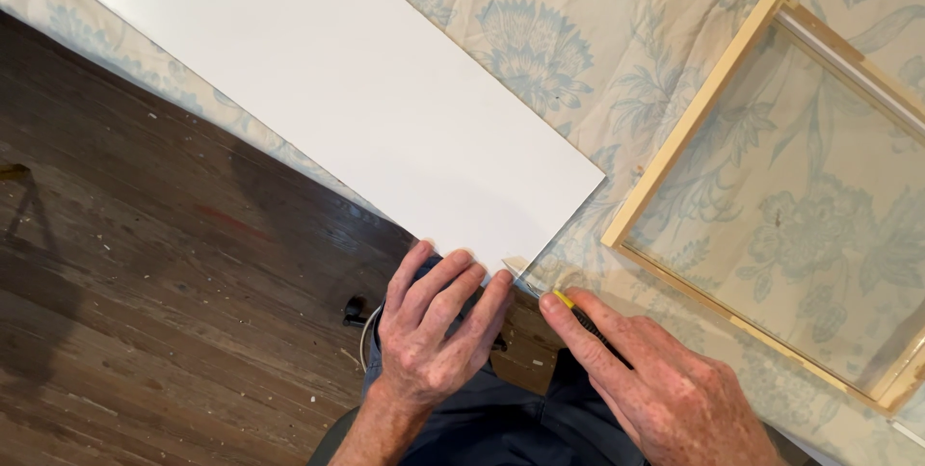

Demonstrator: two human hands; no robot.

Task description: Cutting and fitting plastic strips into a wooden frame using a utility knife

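Observation:
A large white board point(366, 90) lies diagonally across a table covered with a pale floral cloth point(578, 32). My left hand point(434, 331) rests flat with its fingertips at the board's near corner, fingers spread. My right hand point(646, 379) grips a thin tool with a yellow tip point(562, 298), probably a small knife or pencil, its point close to that same corner. A small sliver of the board point(515, 265) sticks out by the corner between the two hands.
A light wooden frame point(674, 153) lies on the cloth at the right, the floral pattern showing through it. Dark, scuffed wooden floor point(145, 283) fills the left side. My dark trousers point(511, 418) show below the hands.

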